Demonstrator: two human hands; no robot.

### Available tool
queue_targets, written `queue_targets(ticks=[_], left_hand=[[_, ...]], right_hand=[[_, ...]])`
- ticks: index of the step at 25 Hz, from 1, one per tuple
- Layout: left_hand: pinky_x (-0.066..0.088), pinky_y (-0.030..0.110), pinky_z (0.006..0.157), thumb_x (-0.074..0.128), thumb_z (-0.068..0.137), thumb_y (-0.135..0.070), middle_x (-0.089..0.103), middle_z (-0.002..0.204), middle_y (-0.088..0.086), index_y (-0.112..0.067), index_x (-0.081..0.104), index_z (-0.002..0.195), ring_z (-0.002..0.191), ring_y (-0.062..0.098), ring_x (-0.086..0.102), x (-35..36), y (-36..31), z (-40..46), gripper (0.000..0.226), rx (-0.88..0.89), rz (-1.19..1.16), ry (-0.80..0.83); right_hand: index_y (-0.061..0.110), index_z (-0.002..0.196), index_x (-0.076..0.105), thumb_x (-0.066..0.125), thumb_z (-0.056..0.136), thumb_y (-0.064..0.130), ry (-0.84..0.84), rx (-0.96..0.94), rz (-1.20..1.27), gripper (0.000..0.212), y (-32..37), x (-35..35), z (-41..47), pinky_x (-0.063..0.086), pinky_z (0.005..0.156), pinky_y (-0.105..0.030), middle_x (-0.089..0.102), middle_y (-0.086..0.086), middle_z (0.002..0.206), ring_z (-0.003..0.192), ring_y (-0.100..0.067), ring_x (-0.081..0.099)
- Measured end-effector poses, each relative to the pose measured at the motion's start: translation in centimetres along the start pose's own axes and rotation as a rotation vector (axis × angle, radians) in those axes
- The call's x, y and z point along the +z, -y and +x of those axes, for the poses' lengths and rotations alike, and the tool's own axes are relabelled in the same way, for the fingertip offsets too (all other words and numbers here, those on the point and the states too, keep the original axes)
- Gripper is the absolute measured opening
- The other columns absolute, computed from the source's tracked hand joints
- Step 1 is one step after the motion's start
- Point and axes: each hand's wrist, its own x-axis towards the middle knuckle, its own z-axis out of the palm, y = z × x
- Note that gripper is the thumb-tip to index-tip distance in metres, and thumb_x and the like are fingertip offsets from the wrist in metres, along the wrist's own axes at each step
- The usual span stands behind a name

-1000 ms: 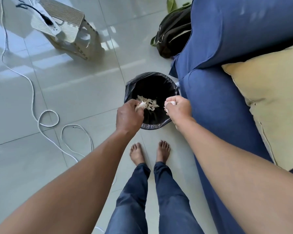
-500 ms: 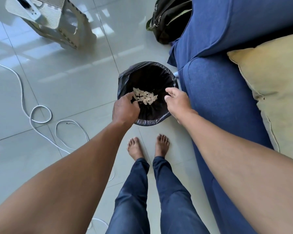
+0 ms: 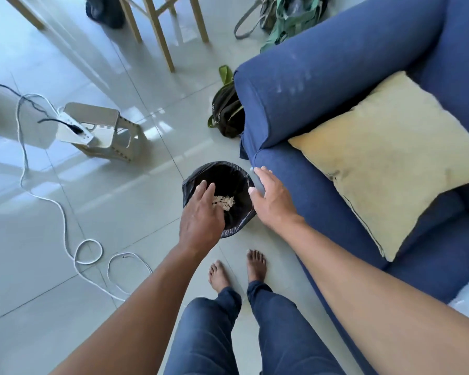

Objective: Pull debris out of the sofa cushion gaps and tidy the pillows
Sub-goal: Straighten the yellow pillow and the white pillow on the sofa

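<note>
While hands [image 3: 201,220] hover, debris [image 3: 224,203] lies below (binned).

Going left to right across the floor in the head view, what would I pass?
White cable → folding step stool → bin with black liner → blue sofa → yellow pillow.

The floor [image 3: 73,198] is made of big shiny grey tiles, and bright light bounces off them. At ten o'clock a small stool [image 3: 103,131] holds a white power strip [image 3: 75,133]. A white cord [image 3: 63,220] (it makes loops) snakes over the tiles at nine o'clock. Wooden legs [image 3: 160,33] stand at twelve o'clock. A green bag [image 3: 287,20] lies at one o'clock, and a dark bag [image 3: 226,109] sits on the tiles below it.
</note>
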Motion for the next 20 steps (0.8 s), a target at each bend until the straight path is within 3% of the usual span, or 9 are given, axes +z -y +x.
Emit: queue_targets(ticks=[5,13,16,20], left_hand=[[0.023,0.04,0.124,0.05,0.101,-0.024,0.026,0.166,0.003,-0.015,0.036,0.156,0.155,0.019,0.018,-2.7,-4.3,-4.7,0.058,0.165,-0.004,0.009],[0.022,0.04,0.124,0.049,0.102,-0.035,0.019,0.168,0.005,-0.013,0.028,0.158,0.155,0.022,0.015,-4.1,-11.7,-8.6,0.064,0.558,0.053,0.194],[0.019,0.038,0.125,0.049,0.104,-0.035,0.013,0.169,0.004,-0.015,0.023,0.16,0.156,0.019,0.012,-4.7,-15.2,-9.2,0.065,0.673,0.038,0.228],[0.022,0.037,0.122,0.052,0.103,-0.033,0.019,0.168,0.005,-0.014,0.027,0.158,0.154,0.021,0.018,-3.8,-20.4,-8.3,0.064,0.748,0.049,0.27]], right_hand=[[0.015,0.16,0.028,0.052,0.103,0.023,-0.174,-0.02,0.016,0.062,-1.3,-6.5,-7.9,0.01,0.126,-0.031,0.016,-0.006,0.17,0.158,-0.018,0.008],[0.019,0.161,0.022,0.052,0.104,0.029,-0.54,0.198,0.171,0.065,-3.6,-10.4,-20.2,0.005,0.124,-0.024,0.011,-0.002,0.171,0.158,-0.014,0.006],[0.021,0.161,0.024,0.055,0.103,0.03,-0.648,0.246,0.227,0.066,-4.5,-11.4,-23.0,0.012,0.127,-0.03,0.014,-0.003,0.17,0.158,-0.014,0.008],[0.022,0.16,0.025,0.056,0.101,0.03,-0.757,0.308,0.285,0.067,-6.7,-13.6,-24.5,0.024,0.125,-0.039,0.018,-0.006,0.17,0.157,-0.019,0.014]])
